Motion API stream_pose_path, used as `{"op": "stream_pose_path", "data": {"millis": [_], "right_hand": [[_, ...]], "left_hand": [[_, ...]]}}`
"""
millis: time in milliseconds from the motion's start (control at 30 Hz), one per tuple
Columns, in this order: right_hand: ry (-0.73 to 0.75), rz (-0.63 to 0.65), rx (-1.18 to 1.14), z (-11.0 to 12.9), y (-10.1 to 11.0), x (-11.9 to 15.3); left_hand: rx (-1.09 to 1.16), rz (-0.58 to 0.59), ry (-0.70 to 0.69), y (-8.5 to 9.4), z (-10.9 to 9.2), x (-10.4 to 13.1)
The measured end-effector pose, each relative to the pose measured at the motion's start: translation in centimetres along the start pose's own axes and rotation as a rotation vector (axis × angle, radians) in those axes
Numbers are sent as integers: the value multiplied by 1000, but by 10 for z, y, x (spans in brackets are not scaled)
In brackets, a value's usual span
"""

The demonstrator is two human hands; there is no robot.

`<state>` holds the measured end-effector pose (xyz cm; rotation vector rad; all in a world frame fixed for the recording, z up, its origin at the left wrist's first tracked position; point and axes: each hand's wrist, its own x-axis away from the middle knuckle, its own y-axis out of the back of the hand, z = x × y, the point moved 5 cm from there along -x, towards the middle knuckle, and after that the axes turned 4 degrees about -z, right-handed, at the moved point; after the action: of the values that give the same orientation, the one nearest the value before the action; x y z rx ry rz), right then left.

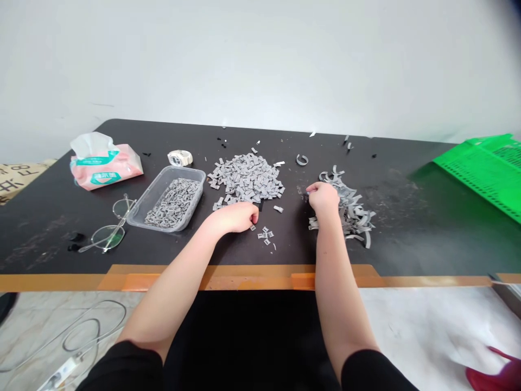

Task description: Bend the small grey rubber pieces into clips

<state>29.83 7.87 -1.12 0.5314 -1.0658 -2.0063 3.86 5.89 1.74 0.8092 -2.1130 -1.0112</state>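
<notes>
My left hand (237, 217) rests at the near edge of a heap of small flat grey pieces (250, 176), fingers curled in. Whatever sits between its fingertips is too small to make out. Just right of it lie several tiny grey frame-like pieces (266, 235). My right hand (324, 199) is closed at the left side of a tangle of curved grey strips (353, 209), thumb and fingers pressed together, their contents hidden. One flat grey piece (278, 209) lies alone between my hands.
A clear plastic tub (140, 213) of small grey parts stands left, near eyeglasses (109, 234), a white watch (180, 158) and a tissue pack (109, 167). Behind my right hand lies a curled strip (302, 161). A green basket (480, 168) stands far right. Brown tape (252, 278) lines the front edge.
</notes>
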Motion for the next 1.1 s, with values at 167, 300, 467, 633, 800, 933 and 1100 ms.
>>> {"op": "stream_pose_path", "data": {"millis": [167,300,467,633,800,933,1100], "right_hand": [[100,-44,-194,13,4,2],[216,15,-404,27,-8,5],[243,104,-540,32,-22,9],[183,182,-627,33,-26,15],[176,328,-830,49,-22,31],[190,560,-949,64,-22,52],[210,717,-1002,75,-27,69]], "left_hand": [[-44,72,-34,1,-6,5],[-69,148,-51,-1,-10,6],[-40,117,-17,-3,-10,1],[71,5,58,-2,-4,-4],[353,-161,101,2,3,-13],[627,-295,107,10,6,-17],[860,-368,92,14,10,-18]]}}
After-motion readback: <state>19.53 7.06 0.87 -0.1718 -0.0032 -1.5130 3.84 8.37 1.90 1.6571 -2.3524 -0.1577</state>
